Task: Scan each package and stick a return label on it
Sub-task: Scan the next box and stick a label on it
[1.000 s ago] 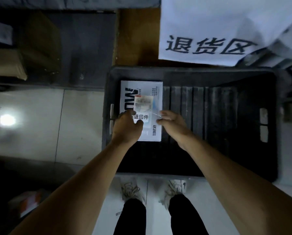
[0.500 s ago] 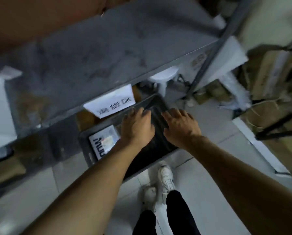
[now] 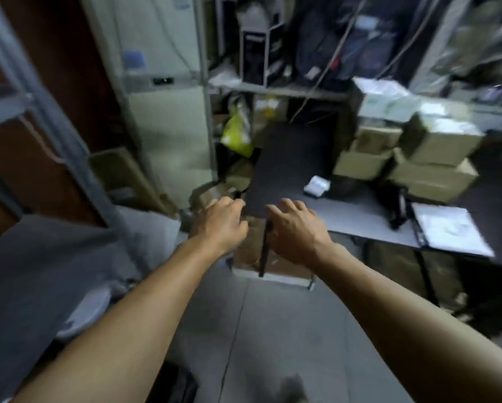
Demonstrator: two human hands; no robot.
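Observation:
My left hand (image 3: 219,223) and my right hand (image 3: 295,228) hang side by side in mid-air in the middle of the view, palms down, fingers loosely curled, nothing in either. Ahead on the right stands a dark table (image 3: 290,175). On it lie a small white package (image 3: 316,186), a stack of cardboard boxes (image 3: 404,158) and a white sheet pad (image 3: 447,229) at its front right edge. A dark device (image 3: 396,206) stands beside the pad. The view is motion-blurred.
A metal shelf rack (image 3: 206,91) with a yellow bag (image 3: 236,133) stands behind the table's left end. Cardboard boxes (image 3: 252,251) sit on the floor under the table. A grey shelf surface (image 3: 40,271) lies at the left. Grey floor tiles (image 3: 273,330) stretch in front.
The view has swung up and right, away from the black crate with the labelled white package, towards the table. Both hands left the package and now hover with nothing in them.

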